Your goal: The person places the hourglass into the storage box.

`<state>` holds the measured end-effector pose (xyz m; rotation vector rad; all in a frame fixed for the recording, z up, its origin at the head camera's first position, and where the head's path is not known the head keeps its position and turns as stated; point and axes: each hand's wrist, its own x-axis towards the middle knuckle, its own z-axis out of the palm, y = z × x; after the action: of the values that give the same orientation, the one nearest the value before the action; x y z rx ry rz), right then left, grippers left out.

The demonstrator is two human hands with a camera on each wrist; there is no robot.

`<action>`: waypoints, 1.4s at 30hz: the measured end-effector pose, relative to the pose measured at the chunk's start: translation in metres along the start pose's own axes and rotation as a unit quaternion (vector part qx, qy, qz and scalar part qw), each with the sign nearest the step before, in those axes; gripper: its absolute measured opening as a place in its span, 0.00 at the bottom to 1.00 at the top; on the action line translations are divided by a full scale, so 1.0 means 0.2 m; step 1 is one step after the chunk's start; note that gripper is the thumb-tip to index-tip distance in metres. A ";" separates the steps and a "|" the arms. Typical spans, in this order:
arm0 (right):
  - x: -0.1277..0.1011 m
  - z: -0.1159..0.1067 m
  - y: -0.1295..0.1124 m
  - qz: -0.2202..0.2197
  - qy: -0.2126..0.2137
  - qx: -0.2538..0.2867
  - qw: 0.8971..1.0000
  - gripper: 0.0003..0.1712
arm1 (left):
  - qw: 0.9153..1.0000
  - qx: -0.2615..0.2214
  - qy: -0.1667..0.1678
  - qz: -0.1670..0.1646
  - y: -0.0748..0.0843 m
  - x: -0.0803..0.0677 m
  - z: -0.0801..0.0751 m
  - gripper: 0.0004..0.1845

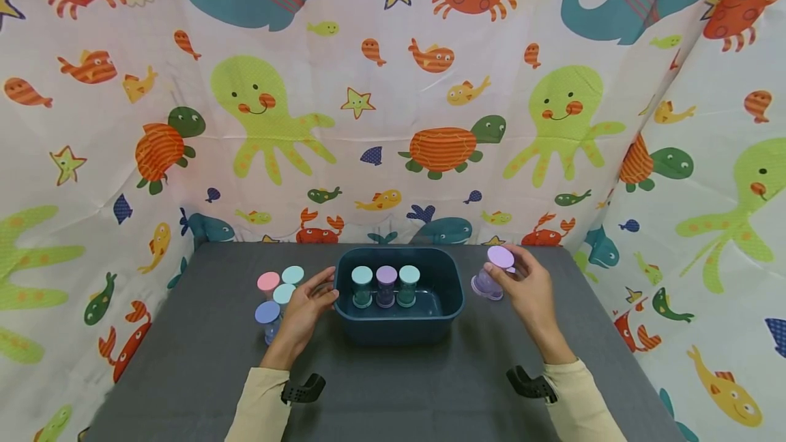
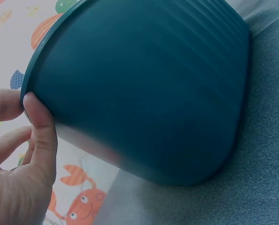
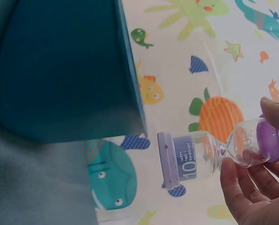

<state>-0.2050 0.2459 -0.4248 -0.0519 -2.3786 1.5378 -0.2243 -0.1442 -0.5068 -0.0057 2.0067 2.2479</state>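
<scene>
My right hand grips a purple-capped sand timer to the right of the dark blue bin, around its upper bulb and cap. In the right wrist view, this clear-glass sand timer reads "10" and hangs tilted, off the table. My left hand pinches the bin's left rim; thumb lies on the outer wall in the left wrist view. Inside the bin stand a teal sand timer, a purple sand timer and another teal one in a row.
Left of the bin, partly behind my left hand, stand a pink sand timer, a blue sand timer and two teal sand timers. The grey table ends at a sea-animal printed curtain at the back and sides.
</scene>
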 end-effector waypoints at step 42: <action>0.00 0.46 -0.17 -0.079 -0.160 0.029 0.983 0.27 | 1.000 0.002 0.007 -0.007 0.01 0.00 0.00 0.27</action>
<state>-0.2249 0.1503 -0.4281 0.4183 -2.5005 1.6401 -0.2238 -0.1439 -0.5044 -0.0357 2.0124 2.2415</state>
